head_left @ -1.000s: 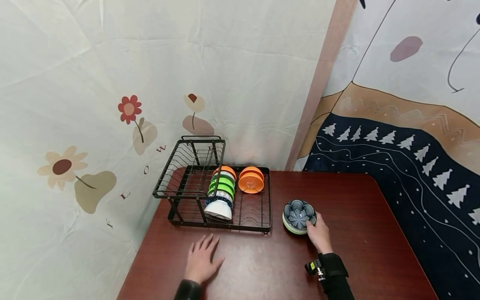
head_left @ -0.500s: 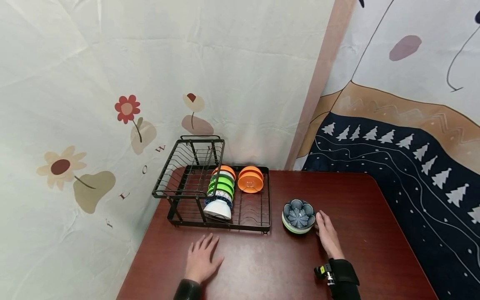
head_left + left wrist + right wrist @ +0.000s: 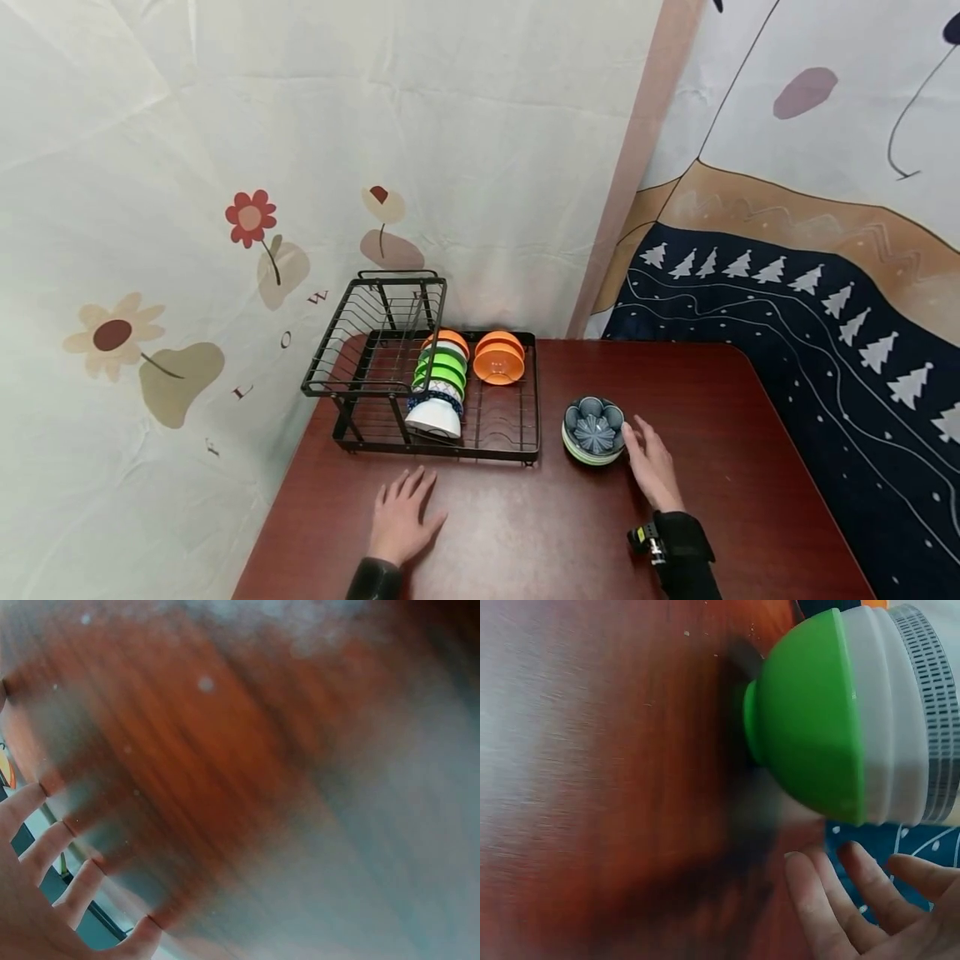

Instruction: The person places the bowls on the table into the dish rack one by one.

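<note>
A stack of bowls stands upright on the reddish-brown table; its top bowl [image 3: 594,425] is dark blue-grey with a petal pattern inside. In the right wrist view the lowest bowl is a green bowl [image 3: 810,724], with white ones and a checked rim above. My right hand [image 3: 651,462] is just right of this stack, holding nothing. Its fingers [image 3: 810,900] are loosely extended, and a gap shows between them and the bowls. My left hand [image 3: 402,515] rests palm down on the table in front of the rack, fingers spread.
A black two-tier dish rack [image 3: 480,454] stands at the back left. Inside it, a row of several bowls ends in a white bowl [image 3: 435,418], and orange bowls [image 3: 499,365] sit to the right. A curtain [image 3: 510,167] hangs behind the table [image 3: 720,400].
My right hand has let go of the stack's rim and drawn off to the right, then shifted slightly back toward it. The bowls and left hand have stayed put.
</note>
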`<state>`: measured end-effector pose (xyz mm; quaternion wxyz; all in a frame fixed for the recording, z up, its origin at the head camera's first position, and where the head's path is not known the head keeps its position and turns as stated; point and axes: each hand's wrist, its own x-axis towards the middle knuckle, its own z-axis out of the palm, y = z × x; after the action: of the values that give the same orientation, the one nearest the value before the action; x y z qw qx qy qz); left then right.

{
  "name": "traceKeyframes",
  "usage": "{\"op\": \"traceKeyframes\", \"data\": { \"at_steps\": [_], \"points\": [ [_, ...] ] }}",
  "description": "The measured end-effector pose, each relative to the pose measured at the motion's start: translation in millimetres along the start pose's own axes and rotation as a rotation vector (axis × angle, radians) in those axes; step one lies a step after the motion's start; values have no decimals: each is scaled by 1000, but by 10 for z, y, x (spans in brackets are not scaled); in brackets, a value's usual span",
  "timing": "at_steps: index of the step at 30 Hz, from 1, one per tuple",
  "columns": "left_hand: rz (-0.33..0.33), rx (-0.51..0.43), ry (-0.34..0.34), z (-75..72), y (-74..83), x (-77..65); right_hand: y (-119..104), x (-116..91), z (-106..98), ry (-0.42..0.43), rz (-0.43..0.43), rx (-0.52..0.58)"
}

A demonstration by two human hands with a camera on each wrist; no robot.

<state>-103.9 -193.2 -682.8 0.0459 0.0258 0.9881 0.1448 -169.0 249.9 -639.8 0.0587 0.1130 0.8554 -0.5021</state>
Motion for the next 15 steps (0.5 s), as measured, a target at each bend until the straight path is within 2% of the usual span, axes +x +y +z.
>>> {"op": "traceKeyframes", "data": {
  "at_steps": [3, 10, 15],
  "points": [
    [-4, 4, -3, -10, 3, 2, -90, 51, 2, 57, -50, -111],
    [-12, 0, -13, -4, 5, -3, -214, 107, 53, 119, -84, -248],
    [-15, 3, -7, 2, 1, -2, -227, 131, 104, 239, -132, -333]
  ]
}}
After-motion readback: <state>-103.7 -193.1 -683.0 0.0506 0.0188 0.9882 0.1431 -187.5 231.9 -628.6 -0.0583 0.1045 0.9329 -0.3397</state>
